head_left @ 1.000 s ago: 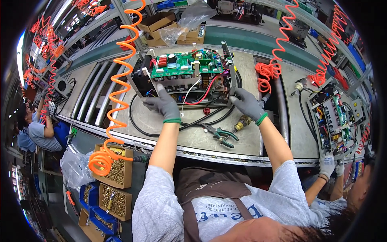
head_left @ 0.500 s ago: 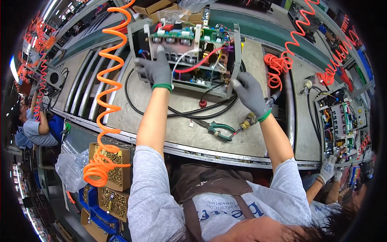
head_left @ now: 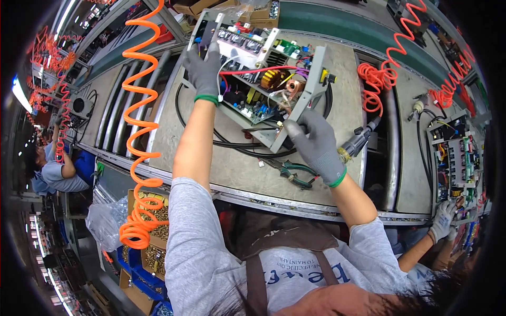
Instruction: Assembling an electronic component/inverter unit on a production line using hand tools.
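Observation:
Tilted on the metal bench (head_left: 253, 176) is an open electronic chassis (head_left: 310, 97) with grey end plates, circuit boards, copper coils and a red wire (head_left: 255, 69). My gloved left hand (head_left: 204, 72) grips its left end, fingers spread up over the edge. My gloved right hand (head_left: 319, 145) is closed at the near right corner, thumb against the end plate; its fingertips are partly hidden. A thick black cable (head_left: 237, 146) loops around and under the unit. Green-handled pliers (head_left: 295, 171) lie just left of my right wrist. A power screwdriver (head_left: 360, 139) rests to the right of that hand.
Orange coiled air hoses hang at left (head_left: 141, 95) and right (head_left: 377, 79). Metal rollers (head_left: 132, 105) flank the bench plate. Boxes of brass screws (head_left: 153, 213) and blue bins (head_left: 139, 268) stand below left. A co-worker's gloved hand (head_left: 443, 218) works on another chassis (head_left: 456, 158).
The chassis has turned clockwise and tipped, its right end swinging nearer to me. My right hand has moved closer with that corner; my left hand stays on the left end.

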